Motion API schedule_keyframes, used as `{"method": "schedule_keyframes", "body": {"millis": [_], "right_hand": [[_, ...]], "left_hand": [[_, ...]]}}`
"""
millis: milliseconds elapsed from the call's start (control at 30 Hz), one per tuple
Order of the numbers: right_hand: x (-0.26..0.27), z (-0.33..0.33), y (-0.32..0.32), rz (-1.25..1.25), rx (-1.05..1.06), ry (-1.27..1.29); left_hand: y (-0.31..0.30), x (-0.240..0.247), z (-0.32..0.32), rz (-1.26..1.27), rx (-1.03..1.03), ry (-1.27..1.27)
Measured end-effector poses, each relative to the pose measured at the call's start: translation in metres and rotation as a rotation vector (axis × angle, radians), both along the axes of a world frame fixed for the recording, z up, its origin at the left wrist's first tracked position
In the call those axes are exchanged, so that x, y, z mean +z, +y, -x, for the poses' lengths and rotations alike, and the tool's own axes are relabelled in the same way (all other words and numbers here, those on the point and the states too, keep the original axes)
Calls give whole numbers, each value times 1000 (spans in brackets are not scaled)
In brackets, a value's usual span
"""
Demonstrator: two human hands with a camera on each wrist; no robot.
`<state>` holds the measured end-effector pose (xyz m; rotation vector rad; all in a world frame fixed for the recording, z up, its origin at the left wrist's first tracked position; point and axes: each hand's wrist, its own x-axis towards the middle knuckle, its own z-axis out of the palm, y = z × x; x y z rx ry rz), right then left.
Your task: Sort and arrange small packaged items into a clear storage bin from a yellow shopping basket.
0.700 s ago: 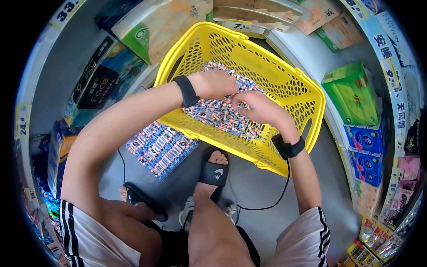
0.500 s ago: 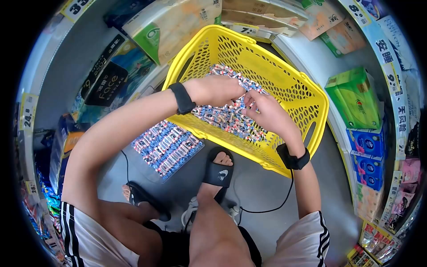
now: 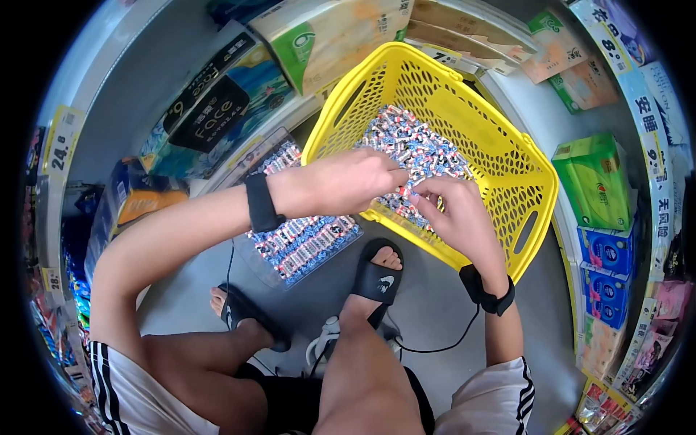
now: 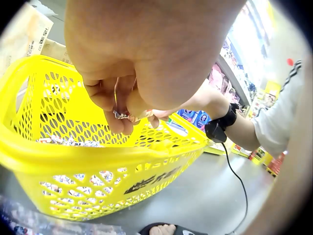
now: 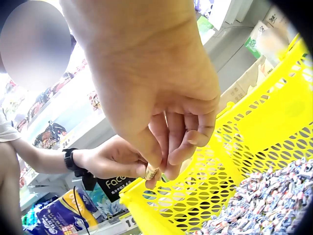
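Facing each other, hands pinch wrapped candy.

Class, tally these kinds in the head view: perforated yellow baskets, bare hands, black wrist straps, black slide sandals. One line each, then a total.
Yellow basket: 1
Hands: 2 (left hand, right hand)
Wrist straps: 2
Slide sandals: 2
Total: 7

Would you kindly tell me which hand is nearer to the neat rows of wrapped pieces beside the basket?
Left: in the head view, the left hand appears beside the rows; the right hand is farther off, at the yellow basket.
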<state>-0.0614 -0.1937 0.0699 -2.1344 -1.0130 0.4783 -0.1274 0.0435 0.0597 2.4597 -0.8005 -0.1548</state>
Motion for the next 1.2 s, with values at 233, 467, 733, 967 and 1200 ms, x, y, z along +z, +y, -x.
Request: {"method": "schedule_keyframes", "body": {"millis": [233,467,733,967,1200], "right_hand": [[12,44,32,-13,152,3],[9,79,67,-57,254,-125],[-41,137,105,19,353,-117],[-111,176,142,87,198,24],[-152,195,161,100,191,172]], "left_hand": [[30,16,65,32,20,-35],[63,10,109,16,55,-74],[105,-49,161,-180,-48,-18],[115,-94,192,-86,105,300],[126,-110,205,-105,154,355]]}}
